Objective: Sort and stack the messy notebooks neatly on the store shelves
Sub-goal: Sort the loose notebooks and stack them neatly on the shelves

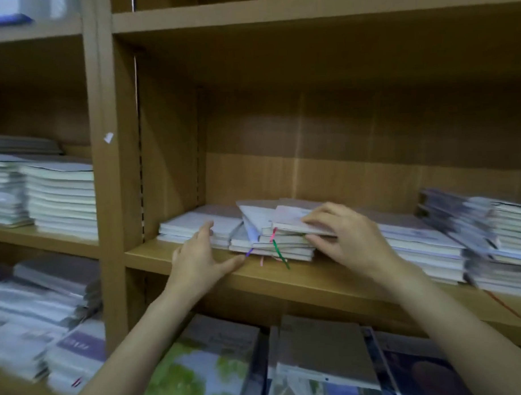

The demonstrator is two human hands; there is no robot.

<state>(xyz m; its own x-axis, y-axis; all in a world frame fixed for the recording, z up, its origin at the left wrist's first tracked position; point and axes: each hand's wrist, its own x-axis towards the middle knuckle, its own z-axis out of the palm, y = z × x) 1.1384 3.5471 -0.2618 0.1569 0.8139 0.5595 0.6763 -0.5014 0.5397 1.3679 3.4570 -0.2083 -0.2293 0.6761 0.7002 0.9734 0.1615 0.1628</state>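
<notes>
A person reaches with both bare hands into a wooden store shelf [285, 277], where a crooked pile of notebooks [272, 241] sits near the front edge in the middle of the board. The right hand [348, 238] grips the top notebooks of that pile, fingers curled over the upper cover and thumb tucked under at the side. The left hand [201, 258] is spread open, fingers straight, its fingertips touching the low flat stack [192, 224] just left of the pile, thumb stretched toward the pile's lower corner. Ribbon markers (pink, green and purple) [277, 250] dangle from the pile over the shelf edge. To the right stand taller stacks [432, 247] and a blurred one beyond. More stacks [58, 198] fill the neighbouring bay at left, and larger books [323, 348] lie on the shelf below.
</notes>
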